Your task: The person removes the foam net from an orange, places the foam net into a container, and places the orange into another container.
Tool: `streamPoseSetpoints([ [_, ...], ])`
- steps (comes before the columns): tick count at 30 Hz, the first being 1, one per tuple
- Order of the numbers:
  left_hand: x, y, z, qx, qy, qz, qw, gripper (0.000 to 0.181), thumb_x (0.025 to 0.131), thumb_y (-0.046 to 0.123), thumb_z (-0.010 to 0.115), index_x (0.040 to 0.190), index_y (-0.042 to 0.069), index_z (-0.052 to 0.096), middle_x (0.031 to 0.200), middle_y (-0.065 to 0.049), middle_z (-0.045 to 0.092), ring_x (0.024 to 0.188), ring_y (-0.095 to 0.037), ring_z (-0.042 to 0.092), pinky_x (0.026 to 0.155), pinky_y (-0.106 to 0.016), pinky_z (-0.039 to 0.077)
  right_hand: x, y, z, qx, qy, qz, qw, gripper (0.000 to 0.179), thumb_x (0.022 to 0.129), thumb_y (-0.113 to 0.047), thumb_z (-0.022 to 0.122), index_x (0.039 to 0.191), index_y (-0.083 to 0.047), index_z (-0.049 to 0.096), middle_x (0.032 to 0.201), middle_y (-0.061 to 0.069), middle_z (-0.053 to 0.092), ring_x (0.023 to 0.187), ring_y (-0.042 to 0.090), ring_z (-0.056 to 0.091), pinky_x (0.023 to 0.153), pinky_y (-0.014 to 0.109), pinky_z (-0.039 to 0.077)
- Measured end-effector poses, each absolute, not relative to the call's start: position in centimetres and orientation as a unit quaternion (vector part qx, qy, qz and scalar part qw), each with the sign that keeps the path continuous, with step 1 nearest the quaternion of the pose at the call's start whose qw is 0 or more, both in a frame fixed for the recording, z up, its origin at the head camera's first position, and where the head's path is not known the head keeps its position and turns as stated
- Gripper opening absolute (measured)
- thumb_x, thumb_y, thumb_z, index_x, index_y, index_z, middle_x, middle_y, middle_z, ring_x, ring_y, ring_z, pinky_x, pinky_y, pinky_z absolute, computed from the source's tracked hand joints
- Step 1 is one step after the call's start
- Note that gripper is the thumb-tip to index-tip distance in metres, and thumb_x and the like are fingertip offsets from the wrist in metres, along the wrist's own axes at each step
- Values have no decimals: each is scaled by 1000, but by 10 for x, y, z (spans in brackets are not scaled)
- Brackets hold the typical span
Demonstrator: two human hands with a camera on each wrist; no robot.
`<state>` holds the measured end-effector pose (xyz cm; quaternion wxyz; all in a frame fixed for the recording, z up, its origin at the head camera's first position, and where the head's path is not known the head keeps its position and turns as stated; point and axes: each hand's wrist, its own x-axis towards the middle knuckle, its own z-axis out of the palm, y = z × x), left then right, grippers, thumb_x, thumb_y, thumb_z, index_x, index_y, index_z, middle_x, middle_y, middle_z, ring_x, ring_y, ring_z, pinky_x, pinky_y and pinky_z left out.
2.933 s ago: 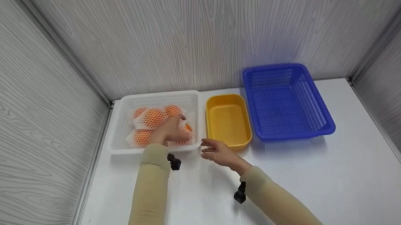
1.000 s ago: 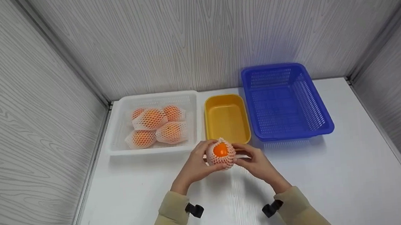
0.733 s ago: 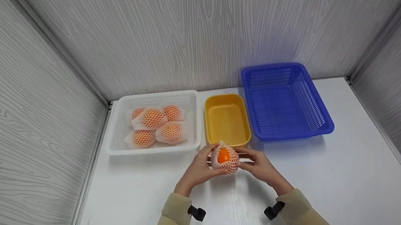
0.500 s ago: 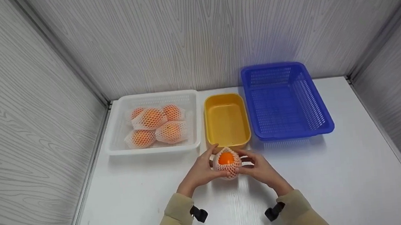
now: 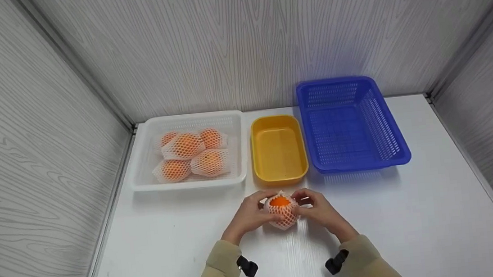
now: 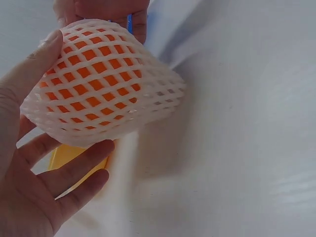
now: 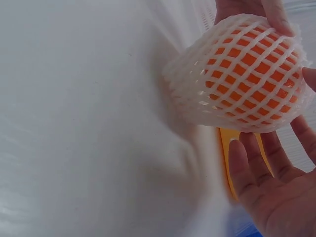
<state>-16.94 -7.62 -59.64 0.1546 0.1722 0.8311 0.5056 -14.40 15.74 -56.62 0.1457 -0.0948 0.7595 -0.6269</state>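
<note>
An orange [image 5: 282, 214] in a white foam net sleeve is held between both hands, just in front of the yellow tray. Bare orange skin shows through the net's opening at its top. From the left, my left hand [image 5: 250, 215] grips it, thumb on the near side and fingers behind. My right hand [image 5: 318, 207] pinches the opposite side with thumb and fingers. In the left wrist view the foam net [image 6: 98, 79] tapers to a loose end below the fruit, over the white table. The right wrist view shows my right fingers [image 7: 276, 153] spread under the netted fruit.
A white basket [image 5: 142, 188] at the left holds several more oranges [image 5: 184, 145] in foam nets. Beside it stands a yellow tray [image 5: 278, 153] with nothing in it. A blue basket [image 5: 350, 137], also bare inside, is at the right. Walls enclose the table's back and sides.
My left hand has taken one netted orange out of the white basket. Both hands have since brought it nearer, down away from the yellow tray, tilting it slightly.
</note>
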Motion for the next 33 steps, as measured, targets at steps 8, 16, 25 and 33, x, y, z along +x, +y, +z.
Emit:
streamPoseSetpoints([
  [8,-168,-78,-607,168,847,482,151,62,75,48,83,127,18,66,125,4,62,122,-18,53,107,-46,35,-143,157,-573,-98,765,-616,162,38,86,-4,71,120,7,56,114,20,58,107,37,55,92,47,47],
  [16,-168,-80,-609,168,842,492,145,60,76,49,81,126,17,67,123,4,64,119,-17,55,106,-45,37,-144,158,-573,-146,755,-614,178,64,86,-8,75,141,8,45,137,27,47,123,44,46,97,58,42],
  [25,-170,-78,-610,181,839,498,124,54,82,43,78,125,12,69,122,0,65,118,-21,56,106,-45,38,-151,154,-588,-151,788,-578,149,55,86,-10,76,134,4,56,133,21,55,119,38,52,95,55,46],
  [33,-169,-80,-609,184,829,512,133,55,83,38,79,128,11,65,127,-2,63,124,-23,53,108,-46,35,-158,160,-611,-130,792,-582,127,42,86,-19,77,125,-7,67,122,10,63,115,28,57,95,46,48],
])
